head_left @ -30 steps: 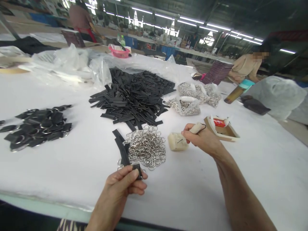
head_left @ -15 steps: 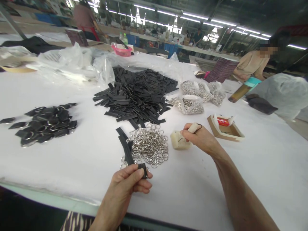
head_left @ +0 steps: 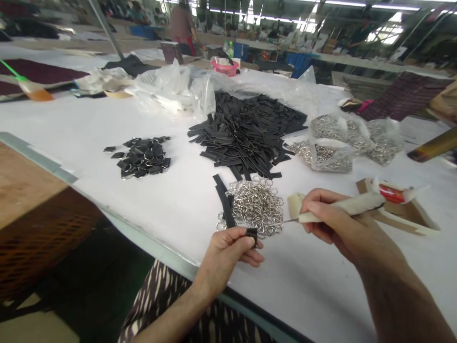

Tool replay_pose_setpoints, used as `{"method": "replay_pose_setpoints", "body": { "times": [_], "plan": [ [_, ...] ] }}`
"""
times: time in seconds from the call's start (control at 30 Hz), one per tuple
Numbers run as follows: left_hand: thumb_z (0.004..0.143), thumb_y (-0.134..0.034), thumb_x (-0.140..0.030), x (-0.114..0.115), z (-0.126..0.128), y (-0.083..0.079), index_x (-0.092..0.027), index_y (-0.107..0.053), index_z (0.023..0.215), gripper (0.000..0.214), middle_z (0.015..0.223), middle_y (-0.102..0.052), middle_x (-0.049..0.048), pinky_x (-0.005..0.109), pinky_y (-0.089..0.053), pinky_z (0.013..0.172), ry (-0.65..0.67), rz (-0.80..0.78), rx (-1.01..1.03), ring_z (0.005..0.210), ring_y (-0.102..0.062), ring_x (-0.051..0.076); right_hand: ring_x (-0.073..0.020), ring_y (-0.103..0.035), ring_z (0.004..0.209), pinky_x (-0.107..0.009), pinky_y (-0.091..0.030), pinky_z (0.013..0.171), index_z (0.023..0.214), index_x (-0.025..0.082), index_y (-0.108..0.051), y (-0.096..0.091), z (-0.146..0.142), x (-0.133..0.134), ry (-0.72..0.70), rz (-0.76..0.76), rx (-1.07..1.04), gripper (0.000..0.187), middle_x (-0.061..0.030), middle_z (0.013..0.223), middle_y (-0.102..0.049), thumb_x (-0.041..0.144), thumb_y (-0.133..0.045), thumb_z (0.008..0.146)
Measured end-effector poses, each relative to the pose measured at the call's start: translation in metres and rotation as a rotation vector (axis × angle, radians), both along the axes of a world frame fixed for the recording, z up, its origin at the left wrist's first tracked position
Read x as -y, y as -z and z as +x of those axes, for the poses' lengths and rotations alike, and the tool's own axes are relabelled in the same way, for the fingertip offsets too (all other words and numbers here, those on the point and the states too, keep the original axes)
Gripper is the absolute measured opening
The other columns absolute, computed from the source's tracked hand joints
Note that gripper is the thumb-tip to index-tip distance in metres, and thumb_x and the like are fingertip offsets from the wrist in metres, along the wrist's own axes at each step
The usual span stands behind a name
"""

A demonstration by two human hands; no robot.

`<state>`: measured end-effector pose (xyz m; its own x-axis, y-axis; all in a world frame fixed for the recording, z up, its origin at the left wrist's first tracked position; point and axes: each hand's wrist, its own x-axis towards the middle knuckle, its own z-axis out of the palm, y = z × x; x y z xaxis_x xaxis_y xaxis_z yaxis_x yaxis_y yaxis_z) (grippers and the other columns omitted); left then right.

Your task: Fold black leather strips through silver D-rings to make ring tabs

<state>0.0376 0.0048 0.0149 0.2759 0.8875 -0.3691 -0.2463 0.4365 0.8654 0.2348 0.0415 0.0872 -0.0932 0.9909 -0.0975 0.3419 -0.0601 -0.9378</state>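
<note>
My left hand [head_left: 233, 255] pinches a small folded black strip [head_left: 252, 232] between thumb and fingers, just in front of the heap of metal D-rings [head_left: 256, 202]. My right hand [head_left: 335, 221] is closed around the pale, wrapped handle of an awl [head_left: 342, 208], its thin metal tip pointing left toward the folded strip but apart from it. Behind the right fingers stands a pale yellowish block [head_left: 294, 205], partly hidden. A few loose black strips [head_left: 224, 202] lie along the left side of the rings. Whether a ring sits in the folded strip is hard to see.
Behind the rings spreads a large pile of black strips [head_left: 246, 128]. Finished-looking strips with rings [head_left: 144, 157] lie at left. Bags of rings [head_left: 328, 155] and an open cardboard box [head_left: 410, 216] are on the right. A person [head_left: 182, 26] stands far back.
My right hand has lifted the awl away from the pale block and turned its tip leftward, nearer the left hand. The left hand still pinches the strip. The view has swung left.
</note>
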Motion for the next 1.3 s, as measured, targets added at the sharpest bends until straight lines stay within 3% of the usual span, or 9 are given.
{"method": "replay_pose_setpoints", "body": {
  "times": [0.23, 0.43, 0.93, 1.13, 1.3],
  "plan": [
    [0.078, -0.057, -0.024, 0.002, 0.000, -0.003, -0.011, -0.068, 0.075, 0.017, 0.063, -0.069, 0.0059, 0.026, -0.054, 0.060, 0.012, 0.012, 0.002, 0.057, -0.065, 0.015, -0.0079, -0.037, 0.039, -0.023, -0.026, 0.040, 0.056, 0.019, -0.052, 0.005, -0.014, 0.001, -0.097, -0.056, 0.035, 0.023, 0.0037, 0.043, -0.046, 0.027, -0.049, 0.077],
    [0.077, -0.058, -0.024, 0.002, 0.003, -0.004, -0.012, -0.068, 0.074, 0.016, 0.069, -0.069, 0.0054, 0.026, -0.054, 0.061, 0.026, 0.007, -0.004, 0.059, -0.065, 0.015, -0.0073, -0.037, 0.040, -0.022, -0.027, 0.039, 0.058, 0.018, -0.052, 0.007, -0.016, -0.001, -0.156, -0.099, 0.044, 0.022, 0.0024, 0.050, -0.052, 0.028, -0.050, 0.078],
    [0.078, -0.054, -0.020, 0.004, 0.005, -0.007, -0.013, -0.067, 0.069, 0.017, 0.054, -0.067, 0.0030, 0.023, -0.052, 0.057, 0.107, -0.049, -0.064, 0.052, -0.062, 0.013, -0.0071, -0.039, 0.043, -0.021, -0.025, 0.039, 0.061, 0.018, -0.053, 0.018, -0.016, -0.005, -0.242, -0.138, 0.033, 0.019, 0.0026, 0.054, -0.054, 0.026, -0.052, 0.079],
    [0.077, -0.054, -0.020, 0.004, 0.006, -0.008, -0.013, -0.065, 0.064, 0.018, 0.048, -0.063, 0.0016, 0.022, -0.050, 0.052, 0.136, -0.033, -0.111, 0.047, -0.059, 0.011, -0.0087, -0.042, 0.050, -0.020, -0.029, 0.043, 0.058, 0.017, -0.052, 0.032, -0.022, -0.005, -0.120, -0.114, -0.090, 0.023, 0.0031, 0.052, -0.048, 0.029, -0.056, 0.078],
    [0.075, -0.056, -0.021, 0.004, 0.005, -0.002, -0.012, -0.064, 0.060, 0.020, 0.046, -0.062, 0.0021, 0.020, -0.048, 0.048, 0.136, -0.111, -0.101, 0.043, -0.058, 0.011, -0.0066, -0.031, 0.043, -0.020, -0.022, 0.040, 0.054, 0.017, -0.048, 0.025, -0.010, -0.009, 0.056, 0.033, -0.298, 0.026, 0.0052, 0.046, -0.040, 0.026, -0.054, 0.078]
  ]
}}
